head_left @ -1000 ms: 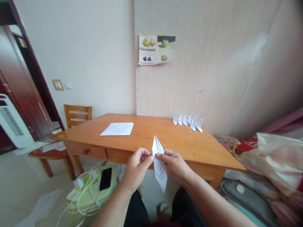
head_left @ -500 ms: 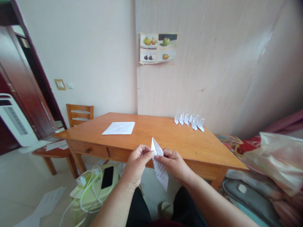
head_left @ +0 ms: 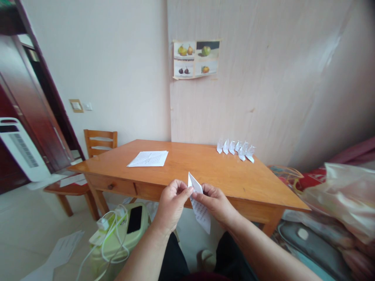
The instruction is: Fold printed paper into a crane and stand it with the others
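Note:
A narrow folded sheet of printed white paper (head_left: 201, 212) is held in front of the near edge of the wooden table (head_left: 187, 164). My left hand (head_left: 174, 203) pinches its left side between thumb and fingers. On the other side, my right hand (head_left: 216, 203) grips the same paper, its thumb close to the left thumb. The pointed top of the paper sticks up above both hands, and the printed lower part hangs down. Several folded white paper pieces (head_left: 232, 147) stand at the table's back right. A stack of printed sheets (head_left: 149, 159) lies at the left.
A green box (head_left: 143, 222) with a phone (head_left: 134, 219) and white cables stands below left. Behind the table's left end is a wooden chair (head_left: 101, 143). Plastic bags (head_left: 342, 195) and a grey case (head_left: 313, 248) lie at the right. Papers (head_left: 63, 249) lie on the floor.
The folded paper has tilted slightly, its lower end swinging a little to the right. Both hands keep their hold. The view has shifted slightly.

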The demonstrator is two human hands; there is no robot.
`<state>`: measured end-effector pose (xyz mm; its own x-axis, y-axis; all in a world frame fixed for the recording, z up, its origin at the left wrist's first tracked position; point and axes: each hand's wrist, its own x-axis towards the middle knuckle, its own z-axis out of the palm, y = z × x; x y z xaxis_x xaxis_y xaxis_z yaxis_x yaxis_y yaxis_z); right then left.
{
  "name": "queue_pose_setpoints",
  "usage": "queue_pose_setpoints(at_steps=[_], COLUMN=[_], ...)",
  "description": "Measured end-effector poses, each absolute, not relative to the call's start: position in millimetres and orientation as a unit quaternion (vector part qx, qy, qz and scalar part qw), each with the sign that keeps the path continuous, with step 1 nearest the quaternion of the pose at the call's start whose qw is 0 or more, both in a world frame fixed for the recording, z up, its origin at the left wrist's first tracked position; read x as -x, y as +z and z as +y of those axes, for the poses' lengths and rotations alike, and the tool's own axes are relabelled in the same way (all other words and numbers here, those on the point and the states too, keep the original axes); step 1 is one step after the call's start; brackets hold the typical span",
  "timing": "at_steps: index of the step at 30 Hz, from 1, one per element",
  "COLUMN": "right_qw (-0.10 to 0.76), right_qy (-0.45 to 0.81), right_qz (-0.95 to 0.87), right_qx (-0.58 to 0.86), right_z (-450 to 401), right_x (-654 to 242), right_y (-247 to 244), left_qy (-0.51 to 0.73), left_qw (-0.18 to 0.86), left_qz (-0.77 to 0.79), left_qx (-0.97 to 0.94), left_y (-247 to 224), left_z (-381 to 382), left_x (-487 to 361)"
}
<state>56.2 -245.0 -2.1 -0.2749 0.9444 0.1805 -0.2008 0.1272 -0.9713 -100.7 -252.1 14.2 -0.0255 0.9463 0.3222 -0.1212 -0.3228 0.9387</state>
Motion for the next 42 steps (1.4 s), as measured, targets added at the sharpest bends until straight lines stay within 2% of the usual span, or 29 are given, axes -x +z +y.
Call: queue_pose_setpoints(at_steps=[8, 17, 33, 42], right_qw=[0.518, 0.520, 0.508, 0.488], right_qy=[0.601, 0.550, 0.536, 0.606], right_qz=[-0.519, -0.564, -0.585, -0.538], right_qx=[0.317, 0.330, 0.336, 0.325], right_z=[-249.3, -242.8, -245.6, -249.3], right_x=[-51.9, -53.4, -52.3, -53.3], right_y=[4.4, -3.3, -1.0, -0.3], left_qy=[0.614, 0.590, 0.649, 0.653], left_qw=[0.442, 0.534, 0.505, 0.435], left_qz=[0.368, 0.329, 0.311, 0.349], left_qx=[-0.541, -0.508, -0.476, -0.513], left_y=[12.3, 14.4, 13.3, 11.2], left_z=[-252.5, -253.5, -256.0, -259.4], left_x=[100.9, 99.3, 93.1, 91.3])
